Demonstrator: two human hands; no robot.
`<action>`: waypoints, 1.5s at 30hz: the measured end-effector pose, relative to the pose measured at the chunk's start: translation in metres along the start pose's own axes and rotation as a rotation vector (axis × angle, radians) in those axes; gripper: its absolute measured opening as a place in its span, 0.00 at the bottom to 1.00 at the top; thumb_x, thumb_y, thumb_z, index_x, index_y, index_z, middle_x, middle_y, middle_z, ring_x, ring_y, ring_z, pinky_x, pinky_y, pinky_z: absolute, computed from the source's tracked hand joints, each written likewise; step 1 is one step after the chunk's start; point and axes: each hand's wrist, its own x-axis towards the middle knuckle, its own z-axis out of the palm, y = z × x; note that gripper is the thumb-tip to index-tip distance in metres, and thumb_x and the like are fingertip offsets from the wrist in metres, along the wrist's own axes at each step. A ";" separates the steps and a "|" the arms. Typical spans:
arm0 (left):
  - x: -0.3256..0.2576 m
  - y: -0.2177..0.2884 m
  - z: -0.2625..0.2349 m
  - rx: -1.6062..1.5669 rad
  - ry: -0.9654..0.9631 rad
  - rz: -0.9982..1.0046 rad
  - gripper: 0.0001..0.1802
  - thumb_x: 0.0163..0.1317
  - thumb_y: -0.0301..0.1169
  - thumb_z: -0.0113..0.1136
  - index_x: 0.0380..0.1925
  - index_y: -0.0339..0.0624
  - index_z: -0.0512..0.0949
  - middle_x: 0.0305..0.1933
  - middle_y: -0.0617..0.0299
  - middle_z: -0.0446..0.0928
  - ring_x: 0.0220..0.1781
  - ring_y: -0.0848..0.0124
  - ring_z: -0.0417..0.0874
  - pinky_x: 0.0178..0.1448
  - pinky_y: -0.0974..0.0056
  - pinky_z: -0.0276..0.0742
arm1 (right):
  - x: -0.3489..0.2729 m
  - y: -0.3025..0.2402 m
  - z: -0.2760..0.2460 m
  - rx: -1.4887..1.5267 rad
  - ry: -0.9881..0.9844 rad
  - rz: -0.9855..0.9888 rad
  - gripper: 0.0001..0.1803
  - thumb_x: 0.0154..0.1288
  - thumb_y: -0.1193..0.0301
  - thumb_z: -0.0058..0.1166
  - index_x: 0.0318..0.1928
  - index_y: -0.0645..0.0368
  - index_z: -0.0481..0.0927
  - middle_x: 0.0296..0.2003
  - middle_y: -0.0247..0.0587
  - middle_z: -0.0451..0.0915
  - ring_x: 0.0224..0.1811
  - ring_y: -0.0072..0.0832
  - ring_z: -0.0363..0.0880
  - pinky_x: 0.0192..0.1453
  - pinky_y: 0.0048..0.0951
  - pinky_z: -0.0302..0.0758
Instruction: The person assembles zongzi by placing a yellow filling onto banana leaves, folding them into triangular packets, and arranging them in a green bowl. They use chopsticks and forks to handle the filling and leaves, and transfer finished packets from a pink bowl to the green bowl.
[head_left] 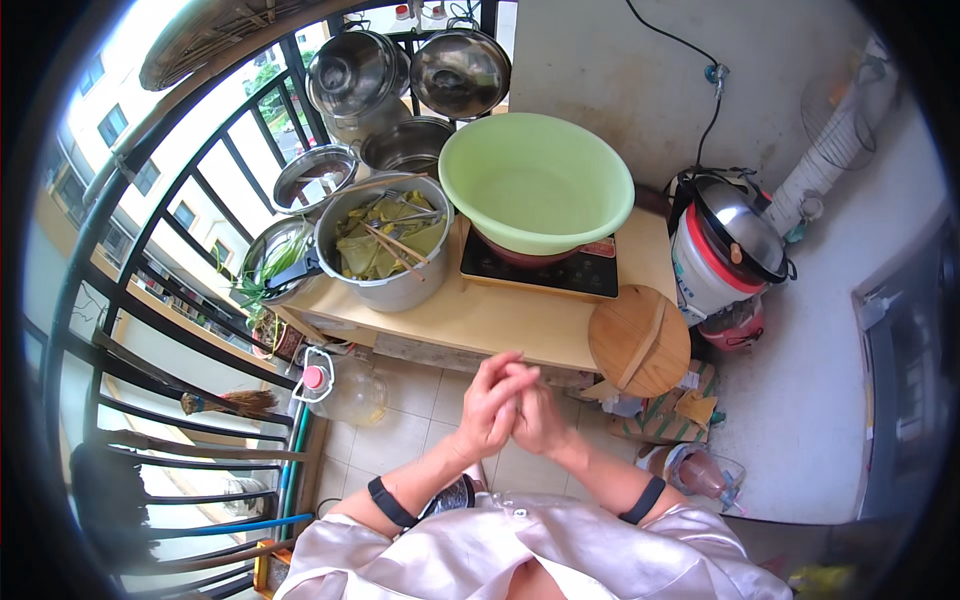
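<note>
In front of the low wooden table (pixel 515 330), my left hand (pixel 490 405) and my right hand (pixel 540 418) are clasped together, fingers closed and overlapping. Nothing shows between them. The nearest thing beyond is the table's front edge. On it stands a deep grey metal pot (pixel 390 290) filled with yellow-green leaves (pixel 405 235); a pair of wooden chopsticks (pixel 398 250) and metal utensils lie on top. To its right a large light green basin (pixel 535 185) sits above a black induction cooker (pixel 540 272). A round wooden lid (pixel 640 340) rests at the table's right front corner.
Several steel pots and lids (pixel 460 75) crowd the back left by the black railing (pixel 150 310). A clear plastic jug (pixel 345 390) stands on the tiled floor, left. A white-and-red cooker under a black wok (pixel 740 235) and a cardboard box (pixel 680 410) are at right.
</note>
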 end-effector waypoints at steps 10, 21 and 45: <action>0.024 -0.079 -0.061 -0.177 -0.652 -0.867 0.26 0.65 0.40 0.42 0.60 0.40 0.57 0.51 0.53 0.72 0.49 0.63 0.75 0.50 0.62 0.71 | 0.059 0.057 -0.051 0.367 0.112 0.741 0.30 0.61 0.52 0.47 0.53 0.65 0.65 0.39 0.45 0.75 0.35 0.27 0.76 0.35 0.24 0.74; 0.133 -0.185 0.013 -0.624 0.244 -1.291 0.28 0.61 0.45 0.45 0.56 0.41 0.56 0.54 0.48 0.63 0.48 0.54 0.74 0.48 0.53 0.75 | 0.158 0.098 -0.099 0.871 0.406 0.929 0.28 0.58 0.55 0.50 0.48 0.67 0.66 0.39 0.50 0.75 0.35 0.35 0.78 0.36 0.29 0.77; 0.154 -0.156 -0.028 -0.677 0.206 -1.338 0.21 0.50 0.20 0.43 0.47 0.33 0.65 0.42 0.50 0.74 0.38 0.57 0.79 0.39 0.53 0.80 | 0.189 0.141 -0.210 0.953 0.902 0.615 0.18 0.59 0.73 0.46 0.50 0.61 0.65 0.45 0.42 0.73 0.42 0.31 0.75 0.43 0.31 0.77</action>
